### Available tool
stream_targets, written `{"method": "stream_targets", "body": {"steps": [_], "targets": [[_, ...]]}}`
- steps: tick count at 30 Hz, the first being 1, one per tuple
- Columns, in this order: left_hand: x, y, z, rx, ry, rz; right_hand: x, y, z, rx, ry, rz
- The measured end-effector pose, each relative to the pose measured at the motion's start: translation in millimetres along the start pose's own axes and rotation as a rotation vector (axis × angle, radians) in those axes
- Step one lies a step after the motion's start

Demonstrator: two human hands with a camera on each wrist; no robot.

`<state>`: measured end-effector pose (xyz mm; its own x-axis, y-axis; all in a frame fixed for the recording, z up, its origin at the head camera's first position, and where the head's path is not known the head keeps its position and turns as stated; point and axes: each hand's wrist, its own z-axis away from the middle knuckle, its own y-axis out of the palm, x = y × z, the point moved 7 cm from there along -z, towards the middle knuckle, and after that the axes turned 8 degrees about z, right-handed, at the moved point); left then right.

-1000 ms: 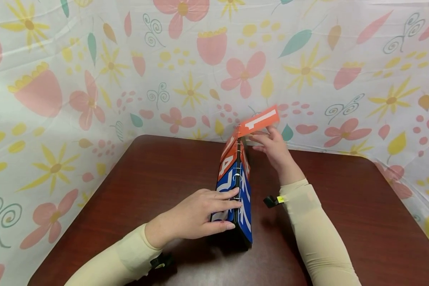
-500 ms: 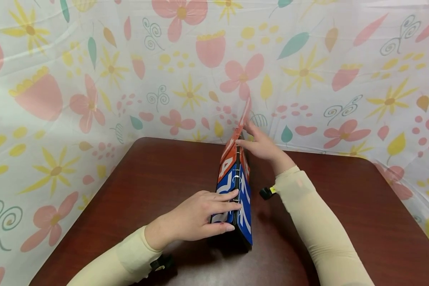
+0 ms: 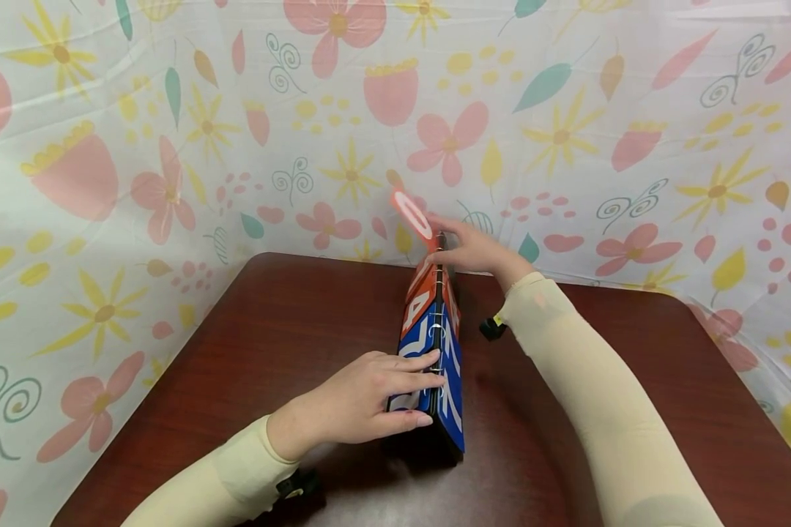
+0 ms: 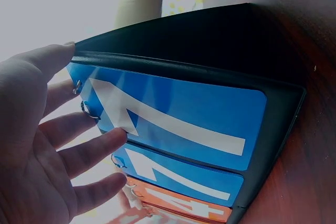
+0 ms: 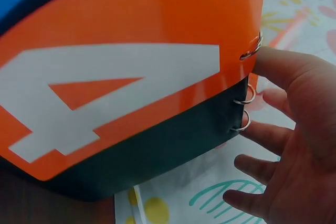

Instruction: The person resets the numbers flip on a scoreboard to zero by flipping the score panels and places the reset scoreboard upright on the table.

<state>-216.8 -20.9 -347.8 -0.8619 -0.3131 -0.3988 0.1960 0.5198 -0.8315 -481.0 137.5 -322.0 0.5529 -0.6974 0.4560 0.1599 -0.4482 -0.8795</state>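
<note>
1. The right hand [image 3: 471, 252] is at the far end, fingers extended and parted, none closed round anything. Its fingertips sit by the ridge and beside a raised orange card [image 3: 411, 214] marked 0; whether they touch it I can't be sure.
2. The left hand [image 3: 359, 395] rests over the near end, fingers spread and fairly straight across the ridge, likely steadying it.
3. Between them the flip scoreboard [image 3: 439, 293] stands tent-fashion on the counter [image 3: 303, 322], probably so that cards can hang down both slopes.
4. Only from the left wrist do I get the dark hollow end and the thumb on its edge, with a blue card [image 4: 173, 121] bearing what looks like a 7.
5. The right wrist view shows metal rings [image 5: 249, 121] and bare black panel beside a large orange 4; the 0 reads only from the head.
6. Behind hangs a flowered sheet [image 3: 290, 80].
</note>
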Motion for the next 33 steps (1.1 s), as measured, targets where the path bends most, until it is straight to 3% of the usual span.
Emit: {"method": "stream_targets", "body": {"steps": [6,11,25,33], "targets": [[-0.9,0.1,-0.2,-0.001,0.001,0.007,-1,1,-10,0.052,0.019,0.011],[-0.5,0.4,-0.2,0.004,0.002,0.011,6,-1,-12,0.085,0.007,0.077],[-1.5,-1.2,-0.2,-0.011,0.032,-0.019,25,-1,-29,0.245,0.074,0.284],[-1.8,-1.0,-0.5,-0.016,0.038,-0.021,37,-6,-33,0.187,0.049,0.444]]}}
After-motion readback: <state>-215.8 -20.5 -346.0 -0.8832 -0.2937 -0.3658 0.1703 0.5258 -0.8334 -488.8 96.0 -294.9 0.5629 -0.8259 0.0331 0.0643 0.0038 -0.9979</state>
